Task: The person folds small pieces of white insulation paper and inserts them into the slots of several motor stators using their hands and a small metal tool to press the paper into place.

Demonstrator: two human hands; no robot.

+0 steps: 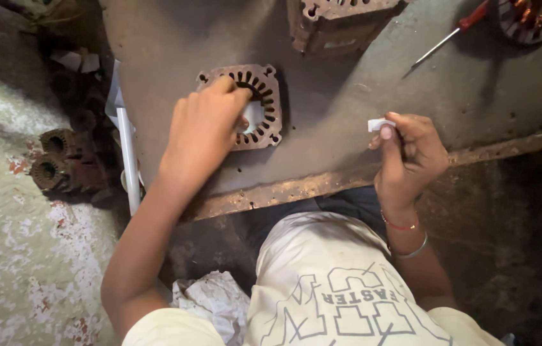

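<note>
Speaker 1: Stator core (pixel 264 106), a squarish rusty stack of metal plates with a ring of slots round its central opening, lies flat on the dark metal bench (pixel 360 96), near the front edge and left of centre.

Speaker 2: Where are the person's hands?

Speaker 1: The left hand (pixel 205 128) rests on top of the stator core, covering its left part. Its fingers are curled, with the tips at the slots and the centre hole. Whether it pinches anything there cannot be told.

Speaker 2: And the other one?

Speaker 1: The right hand (pixel 412 154) is raised over the front edge of the bench, well apart from the core. Its thumb and fingers pinch a small white folded strip (pixel 380 123), which looks like paper.

Speaker 2: What else is nearby?

Speaker 1: A second rusty stator block (pixel 335 22) stands at the far side of the bench. A red-handled screwdriver (pixel 453 32) lies to its right, and a wound stator with copper coils (pixel 536 18) sits in the top right corner. Left of the bench, more rusty cores (pixel 59 160) are piled on the floor, and a white pipe (pixel 129 157) leans by the bench edge. A crumpled white cloth (pixel 216 301) lies beside the person's knee.
</note>
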